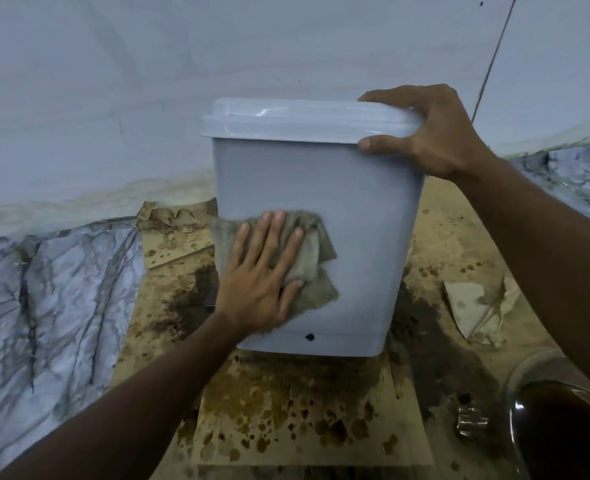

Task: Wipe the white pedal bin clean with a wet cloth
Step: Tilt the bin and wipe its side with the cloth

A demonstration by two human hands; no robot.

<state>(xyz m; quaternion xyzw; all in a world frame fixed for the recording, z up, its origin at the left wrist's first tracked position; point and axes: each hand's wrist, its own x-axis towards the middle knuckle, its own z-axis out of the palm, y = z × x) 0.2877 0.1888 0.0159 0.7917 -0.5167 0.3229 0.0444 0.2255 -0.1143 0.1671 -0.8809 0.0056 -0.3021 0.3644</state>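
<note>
Left hand (264, 275) lay flat, fingers straight and spread, pressing the grey cloth (312, 252) on the lower left of the near face of the white pedal bin (356, 195), which stood on stained cardboard (286, 410) by the wall. That face looked mostly clean, though a black spot (309, 337) near its bottom edge was yet to be wiped; other sides unseen. Right hand (435, 133) was clamped over the lid's right corner, likely steadying the bin.

Head-worn camera looks forward and down, close to the bin (321, 188).
</note>
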